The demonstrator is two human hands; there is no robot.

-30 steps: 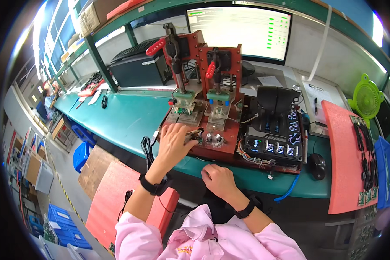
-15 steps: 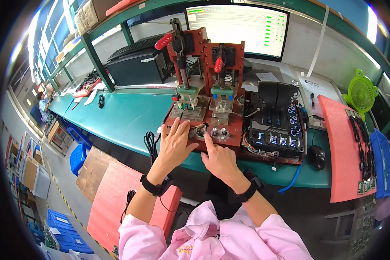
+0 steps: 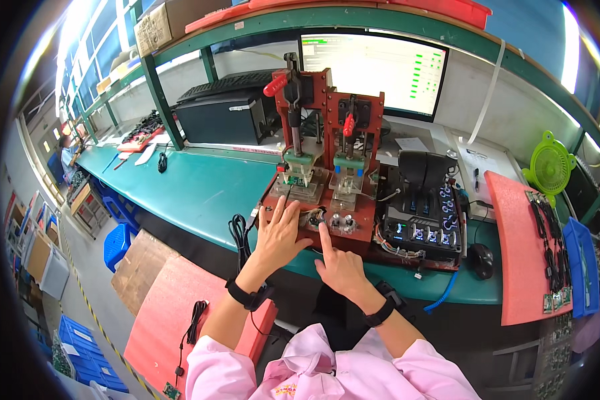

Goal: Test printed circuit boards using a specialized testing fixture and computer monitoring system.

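A red test fixture (image 3: 293, 212) with two upright toggle clamps stands on the green bench. Under its left clamp (image 3: 299, 137) lies a small green circuit board (image 3: 293, 181) in a clear plastic nest. My left hand (image 3: 277, 237) rests with fingers spread on the front left of the fixture's base, its fingertips just below that nest; it holds nothing. My right hand (image 3: 343, 270) reaches in from the right. Its index finger points forward and its tip meets the row of small knobs (image 3: 337, 220) along the base's front edge; the other fingers are partly curled. The exact contact is hidden under the fingertip.
Right of the fixture sits a black control box (image 3: 417, 230) with wiring, then a mouse (image 3: 480, 260) and a pink foam sheet (image 3: 513, 267) bearing cables. A monitor (image 3: 373, 70) stands behind. Another pink foam slab (image 3: 160, 307) with a cable lies front left.
The whole view has shifted, so the bench and fixture sit lower in the picture. Both hands keep nearly the same places on the fixture.
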